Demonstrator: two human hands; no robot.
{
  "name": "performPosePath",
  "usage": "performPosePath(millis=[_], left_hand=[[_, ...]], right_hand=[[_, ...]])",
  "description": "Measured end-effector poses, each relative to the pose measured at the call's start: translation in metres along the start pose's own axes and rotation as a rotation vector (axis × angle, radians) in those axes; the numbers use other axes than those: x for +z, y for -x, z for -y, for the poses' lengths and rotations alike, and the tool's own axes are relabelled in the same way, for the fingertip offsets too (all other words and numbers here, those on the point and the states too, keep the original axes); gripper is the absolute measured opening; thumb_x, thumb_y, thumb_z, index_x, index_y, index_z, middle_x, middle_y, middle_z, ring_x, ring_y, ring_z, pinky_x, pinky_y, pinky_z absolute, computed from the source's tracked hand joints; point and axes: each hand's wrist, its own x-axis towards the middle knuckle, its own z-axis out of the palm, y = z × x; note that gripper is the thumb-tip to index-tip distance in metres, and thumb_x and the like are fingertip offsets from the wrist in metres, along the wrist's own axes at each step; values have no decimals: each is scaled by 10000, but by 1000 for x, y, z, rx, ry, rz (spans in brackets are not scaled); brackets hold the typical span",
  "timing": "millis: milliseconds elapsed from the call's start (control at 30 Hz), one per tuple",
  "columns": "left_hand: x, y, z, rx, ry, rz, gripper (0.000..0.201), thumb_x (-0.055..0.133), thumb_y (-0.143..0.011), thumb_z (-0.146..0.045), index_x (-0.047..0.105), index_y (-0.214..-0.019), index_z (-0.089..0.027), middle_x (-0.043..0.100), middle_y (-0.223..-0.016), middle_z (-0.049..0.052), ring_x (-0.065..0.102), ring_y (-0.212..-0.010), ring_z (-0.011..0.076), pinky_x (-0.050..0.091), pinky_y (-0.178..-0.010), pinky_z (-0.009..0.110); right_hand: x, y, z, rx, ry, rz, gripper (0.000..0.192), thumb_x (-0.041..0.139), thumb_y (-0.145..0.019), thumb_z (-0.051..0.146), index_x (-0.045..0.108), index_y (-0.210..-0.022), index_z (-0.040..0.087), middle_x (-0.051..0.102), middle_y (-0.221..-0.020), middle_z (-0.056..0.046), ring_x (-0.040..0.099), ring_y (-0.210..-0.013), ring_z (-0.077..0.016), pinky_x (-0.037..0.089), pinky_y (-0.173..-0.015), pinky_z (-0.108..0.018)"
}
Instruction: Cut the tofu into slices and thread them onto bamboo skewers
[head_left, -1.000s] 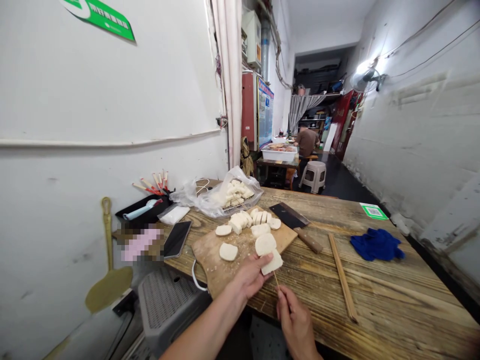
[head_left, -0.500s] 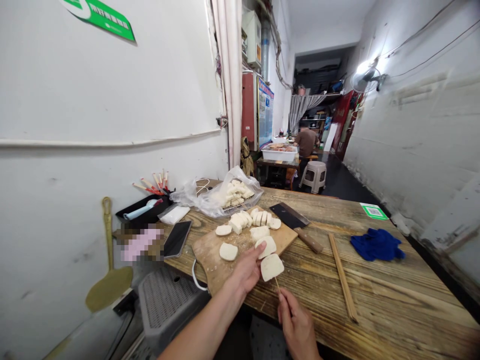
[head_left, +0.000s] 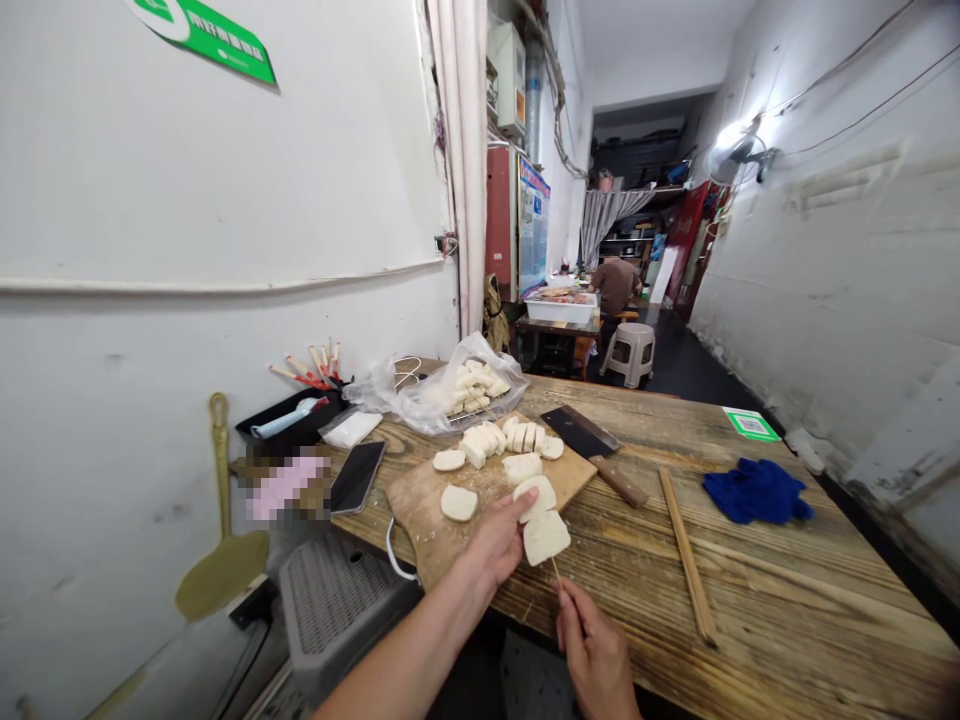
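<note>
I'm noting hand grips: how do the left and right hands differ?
The left hand holds the upper white slice, thumb on its face; the right hand pinches the thin stick below the lower slice. In this view, the left hand overlaps the board; the right hand sits lower, clear of it. Both are bare.

Across the lower right, the counter (head_left: 795, 590) is strongly grained wood with a slight sheen; the board (head_left: 427, 520) at centre is smoother, matt wood. The slices (head_left: 547, 538) look matt, the skewer (head_left: 556, 569) wooden, the bag (head_left: 420, 408) crinkled clear plastic, the blade (head_left: 572, 431) dark metal, the rag (head_left: 756, 490) rumpled cloth.
</note>
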Motion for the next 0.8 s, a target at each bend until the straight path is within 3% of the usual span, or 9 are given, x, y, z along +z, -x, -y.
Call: performPosePath(millis=[133, 367, 600, 733, 800], left_hand=[[-3, -7, -12, 5, 62, -3, 250, 598, -774, -298, 584, -922, -96, 668, -750, 84, 640, -658, 174, 531, -658, 307], [-11, -21, -22, 95, -25, -48, 115, 604, -757, -158, 543, -842, -108, 648, -698, 61, 617, -586, 150, 525, -604, 290], [-10, -20, -18, 103, -55, -37, 92, 583, -763, -127, 549, -842, -93, 651, -709, 63, 616, -592, 147, 525, -620, 293], [-9, -20, -19, 82, -60, -38, 103, 589, -760, -142, 552, -842, -90, 643, -688, 58, 610, -575, 146, 525, -625, 295], [-8, -19, -22, 69, -27, 16, 168, 590, -775, -225, 557, -875, -93, 653, -752, 77, 626, -639, 158, 527, -674, 309]], right_hand=[[-3, 0, 0, -8, 1, 17, 390, 367, -913, 410, 656, -985, 157, 644, -569, -24, 608, -474, -123, 504, -474, -158], [-4, 3, -5, -37, 13, 62, 382, 380, -909, 398, 666, -977, 156, 695, -729, -71, 637, -535, -132, 524, -536, -171], [-1, 4, -7, 47, 3, 103, 427, 347, -904, 453, 662, -993, 178, 594, -504, -9, 578, -448, -131, 487, -460, -177], [0, 3, -8, 102, -33, 140, 433, 337, -908, 447, 649, -995, 160, 563, -487, -1, 536, -414, -125, 451, -426, -183], [1, 1, -9, 126, -49, 152, 430, 336, -910, 439, 639, -997, 146, 565, -503, -4, 526, -415, -120, 439, -425, -183]])
